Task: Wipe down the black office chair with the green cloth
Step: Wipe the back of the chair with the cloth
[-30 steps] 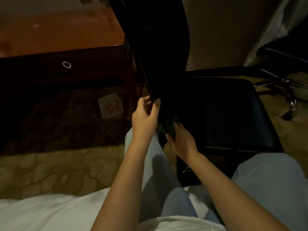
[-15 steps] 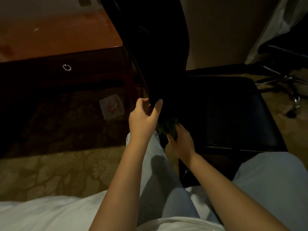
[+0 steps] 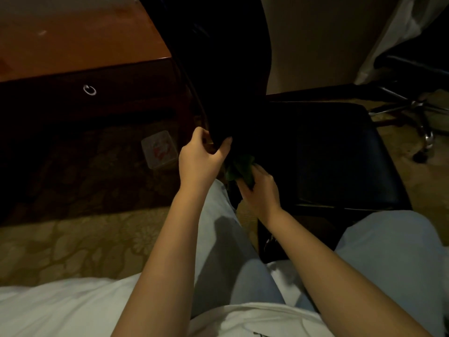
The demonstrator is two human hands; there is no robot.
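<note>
I have two hands at work on one black office chair (image 3: 340, 154), which stands right before my knees with its backrest rising dark up the middle of the view. My left hand (image 3: 199, 161) grips the lower edge of that backrest, thumb on one face and fingers curled round the other. My right hand (image 3: 261, 188) clutches the one green cloth (image 3: 239, 166), bunched and pressed in where backrest meets seat, just beside my left hand. To the left is one wooden desk (image 3: 73, 45) with a single ring pull (image 3: 89, 90) on its drawer, and beneath it one small pale box (image 3: 159, 149) lies on the patterned carpet (image 3: 73, 239). A second chair (image 3: 413, 105) with a chrome base stands at far right near a plain beige wall (image 3: 315, 40). White bedding (image 3: 60, 307) lies beneath me in the dim light.
</note>
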